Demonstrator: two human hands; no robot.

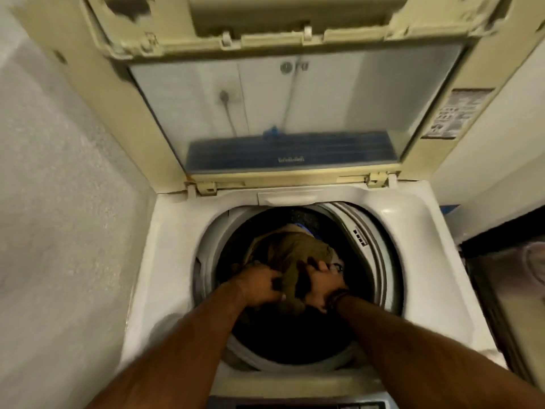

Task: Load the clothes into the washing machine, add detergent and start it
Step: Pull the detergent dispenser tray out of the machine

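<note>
A white top-loading washing machine (165, 246) stands below me with its lid (295, 113) folded up at the back. Both my arms reach down into the dark drum (374, 261). My left hand (259, 286) and my right hand (320, 286) are each closed on an olive-brown garment (290, 249), which hangs bunched between them inside the drum. A bit of blue cloth (300, 227) shows behind it, deeper in. No detergent is in view.
A pale wall (59, 202) runs close along the machine's left side. To the right stands a dark appliance or cabinet (507, 278). The control panel (295, 404) lies at the machine's near edge, mostly cut off.
</note>
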